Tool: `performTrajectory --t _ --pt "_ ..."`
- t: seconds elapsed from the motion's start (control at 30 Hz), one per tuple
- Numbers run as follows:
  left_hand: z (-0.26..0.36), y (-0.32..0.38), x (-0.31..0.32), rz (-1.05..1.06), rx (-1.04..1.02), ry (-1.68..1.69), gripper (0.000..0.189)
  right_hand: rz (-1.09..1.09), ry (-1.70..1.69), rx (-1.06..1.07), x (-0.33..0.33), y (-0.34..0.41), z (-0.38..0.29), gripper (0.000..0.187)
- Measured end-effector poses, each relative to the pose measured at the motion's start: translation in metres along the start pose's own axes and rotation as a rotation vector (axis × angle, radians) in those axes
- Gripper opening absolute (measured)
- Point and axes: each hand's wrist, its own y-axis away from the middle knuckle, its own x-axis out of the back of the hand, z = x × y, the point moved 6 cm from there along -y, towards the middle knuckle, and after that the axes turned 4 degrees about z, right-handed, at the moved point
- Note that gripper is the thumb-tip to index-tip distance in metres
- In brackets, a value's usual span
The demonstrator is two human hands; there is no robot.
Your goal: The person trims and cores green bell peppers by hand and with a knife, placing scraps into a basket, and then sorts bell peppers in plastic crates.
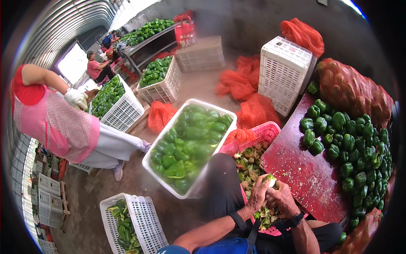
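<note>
Both hands meet over a pink plastic crate of pepper cores and scraps. My left hand grips a green bell pepper, whose pale part shows at the top. My right hand is against the same pepper, its fingers bent; whether it holds a tool is hidden. To the right, a wet red board strewn with seeds bears a heap of whole green bell peppers. Left of my knee stands a white tub full of green peppers.
A person in a pink apron stands at left beside a white crate of peppers. Another white crate stands at the bottom left. Red mesh bags lie behind the tub; a stacked white crate and a full mesh sack stand behind the board.
</note>
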Motion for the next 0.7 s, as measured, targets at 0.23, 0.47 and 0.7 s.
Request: performTrajectory --t 0.23,0.47,0.7 --pt "-0.018 0.000 -0.006 0.008 -0.061 -0.233 0.042 0.356 0.852 0.779 0.023 -0.011 0.012 0.035" --pt "-0.001 -0.005 -0.005 -0.134 -0.212 -0.291 0.028 0.249 0.883 0.755 0.025 -0.011 0.019 0.032" --pt "0.026 0.001 -0.003 -0.198 -0.011 -0.473 0.033 0.278 0.877 0.661 0.020 -0.002 0.003 0.031"
